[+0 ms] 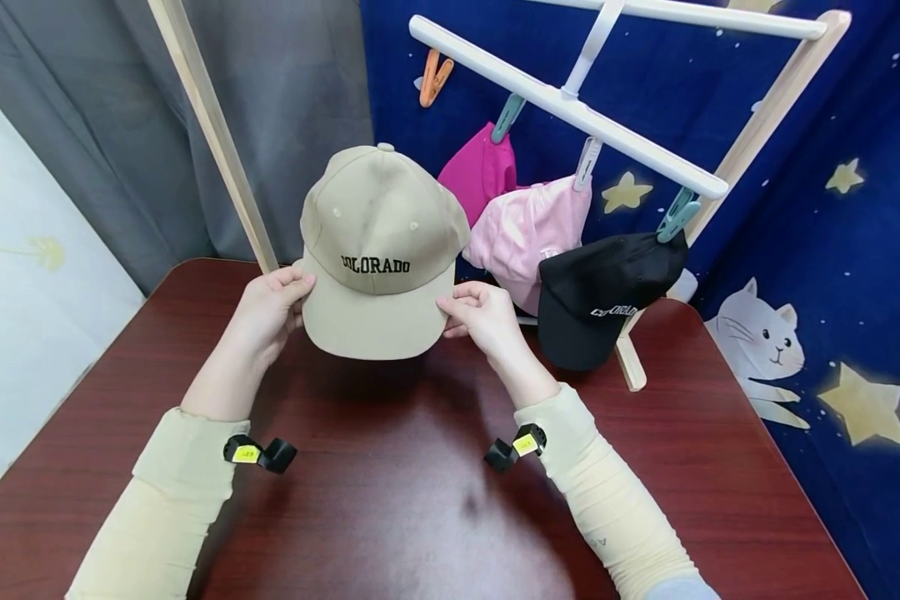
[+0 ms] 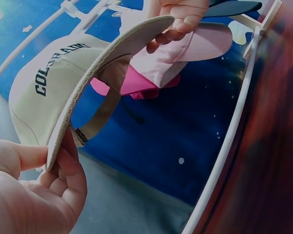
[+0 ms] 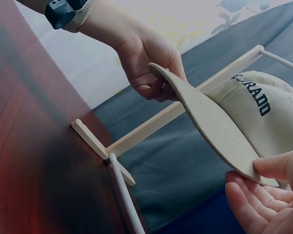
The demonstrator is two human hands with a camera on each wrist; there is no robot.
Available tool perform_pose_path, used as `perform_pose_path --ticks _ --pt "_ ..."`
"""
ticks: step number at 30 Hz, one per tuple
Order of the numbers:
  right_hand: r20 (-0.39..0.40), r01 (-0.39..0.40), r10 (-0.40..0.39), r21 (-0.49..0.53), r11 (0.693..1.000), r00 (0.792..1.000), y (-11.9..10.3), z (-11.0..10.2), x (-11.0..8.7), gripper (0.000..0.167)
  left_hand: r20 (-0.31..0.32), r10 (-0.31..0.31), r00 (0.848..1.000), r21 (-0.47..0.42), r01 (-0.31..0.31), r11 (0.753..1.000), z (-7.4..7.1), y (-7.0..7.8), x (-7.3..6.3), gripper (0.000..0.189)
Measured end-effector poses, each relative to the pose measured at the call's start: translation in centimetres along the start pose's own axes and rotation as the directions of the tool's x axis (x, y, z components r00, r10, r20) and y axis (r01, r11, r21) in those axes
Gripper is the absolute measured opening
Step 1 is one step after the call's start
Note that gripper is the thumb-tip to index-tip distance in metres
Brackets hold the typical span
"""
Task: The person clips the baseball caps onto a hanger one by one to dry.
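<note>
Both hands hold up a beige baseball cap (image 1: 378,225) by its brim, with COLORADO lettered in black on the front. My left hand (image 1: 272,304) pinches the brim's left edge between thumb and fingers. At the opposite edge, my right hand (image 1: 482,317) pinches the brim the same way. In the left wrist view the cap (image 2: 53,92) shows its underside and back strap (image 2: 102,114). The right wrist view has the thumb of the right hand (image 3: 268,190) on top of the brim, fingers beneath.
To the right, a rack with a white bar (image 1: 570,104) carries a magenta cap (image 1: 483,171), a pink cap (image 1: 528,233) and a black cap (image 1: 607,292), hung by clothespins. An orange clothespin (image 1: 435,77) holds nothing. A wooden post (image 1: 213,125) stands left, behind the dark red table (image 1: 390,500).
</note>
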State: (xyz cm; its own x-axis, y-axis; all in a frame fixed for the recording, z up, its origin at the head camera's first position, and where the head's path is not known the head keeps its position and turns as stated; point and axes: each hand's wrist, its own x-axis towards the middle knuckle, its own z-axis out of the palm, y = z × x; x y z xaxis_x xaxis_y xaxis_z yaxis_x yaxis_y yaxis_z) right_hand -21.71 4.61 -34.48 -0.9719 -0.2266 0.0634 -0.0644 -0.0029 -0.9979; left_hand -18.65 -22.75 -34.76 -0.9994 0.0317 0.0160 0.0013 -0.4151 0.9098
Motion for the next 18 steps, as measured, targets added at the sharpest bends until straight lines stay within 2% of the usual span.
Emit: perform_pose_path --ticks 7,18 --pt "0.032 0.000 0.002 -0.061 0.998 0.999 -0.9 0.0 0.5 0.013 -0.007 -0.015 1.000 -0.022 0.015 1.000 -0.1 0.5 0.3 0.021" --pt "0.072 -0.027 0.040 -0.181 0.983 0.997 -2.3 0.0 1.2 0.021 -0.026 -0.018 0.999 -0.036 0.018 0.999 -0.3 0.5 0.6 0.025"
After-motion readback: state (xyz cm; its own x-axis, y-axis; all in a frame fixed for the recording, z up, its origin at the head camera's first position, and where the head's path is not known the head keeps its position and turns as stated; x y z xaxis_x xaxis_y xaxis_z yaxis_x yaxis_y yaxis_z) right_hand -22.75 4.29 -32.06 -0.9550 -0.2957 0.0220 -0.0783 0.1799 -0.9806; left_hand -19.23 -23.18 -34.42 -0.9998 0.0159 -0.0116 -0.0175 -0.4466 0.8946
